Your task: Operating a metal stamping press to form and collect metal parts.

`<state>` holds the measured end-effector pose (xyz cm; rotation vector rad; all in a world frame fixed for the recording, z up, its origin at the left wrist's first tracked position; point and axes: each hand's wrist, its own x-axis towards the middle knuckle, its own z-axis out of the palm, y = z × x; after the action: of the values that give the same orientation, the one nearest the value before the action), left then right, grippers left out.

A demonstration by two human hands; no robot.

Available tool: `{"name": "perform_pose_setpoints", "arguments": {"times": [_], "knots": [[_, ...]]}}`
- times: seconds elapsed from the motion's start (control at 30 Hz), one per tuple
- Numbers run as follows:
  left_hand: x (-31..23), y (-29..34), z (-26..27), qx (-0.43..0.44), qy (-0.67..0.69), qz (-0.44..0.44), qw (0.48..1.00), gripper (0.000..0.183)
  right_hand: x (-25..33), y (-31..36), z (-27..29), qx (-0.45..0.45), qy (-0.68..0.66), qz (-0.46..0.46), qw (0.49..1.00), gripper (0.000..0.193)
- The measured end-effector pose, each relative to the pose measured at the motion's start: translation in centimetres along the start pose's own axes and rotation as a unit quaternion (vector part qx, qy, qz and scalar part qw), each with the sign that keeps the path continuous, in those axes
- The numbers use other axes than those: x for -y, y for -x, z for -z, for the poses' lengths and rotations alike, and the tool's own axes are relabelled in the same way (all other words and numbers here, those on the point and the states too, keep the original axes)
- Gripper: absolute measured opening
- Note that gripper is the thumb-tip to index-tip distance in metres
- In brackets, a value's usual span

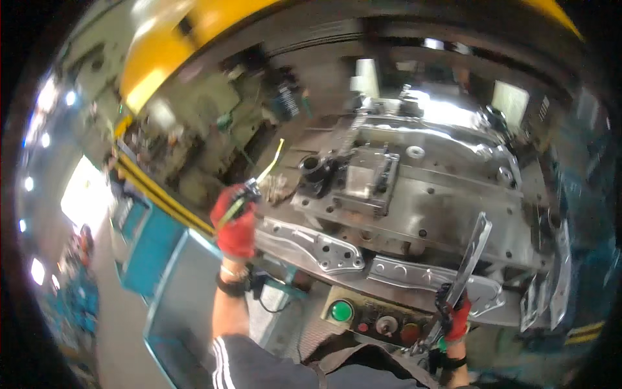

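Note:
My left hand (234, 223), in a red and black glove, is raised at the near left edge of the machine bed. Its fingers are closed around a thin yellow-green strip (271, 165) that sticks out past them; its exact kind is unclear. Low on the right, my gloved right hand (457, 316) grips a long, narrow metal bracket (473, 249), which points up and away from me. Beneath it, along the bed's front edge, lies a stamped metal part (408, 272). Another stamped part (317, 246), with holes at its wide end, rests beside my left hand.
The steel die (453, 217) carries a raised block (364, 178) and a dark round post (315, 170). A control panel (372, 323) with a green button faces me. More brackets (558, 285) stand at right. Blue bins (170, 279) are at left, below a yellow guard (162, 52).

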<state>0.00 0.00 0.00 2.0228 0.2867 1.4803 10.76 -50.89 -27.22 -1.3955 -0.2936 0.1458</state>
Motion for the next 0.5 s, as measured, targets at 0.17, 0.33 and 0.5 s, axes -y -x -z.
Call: {"name": "perform_pose_setpoints", "arguments": {"times": [0.17, 0.33, 0.5], "knots": [[8.4, -2.8, 7.5, -0.015, 0.09, 0.167, 0.982, 0.031, 3.3, 0.7, -4.0, 0.022, 0.055, -0.011, 0.998, 0.053], [22.9, -0.8, 0.2, 0.015, 0.19, 0.313, 0.93, 0.031, 9.0, 1.4, -5.2, -0.022, 0.085, -0.015, 0.996, 0.054], [30.4, -1.1, -5.9, 0.095, 0.01, 0.357, 0.929, 0.02, 15.9, -2.3, -6.0, 0.041, 0.273, 0.026, 0.961, 0.066]]}}
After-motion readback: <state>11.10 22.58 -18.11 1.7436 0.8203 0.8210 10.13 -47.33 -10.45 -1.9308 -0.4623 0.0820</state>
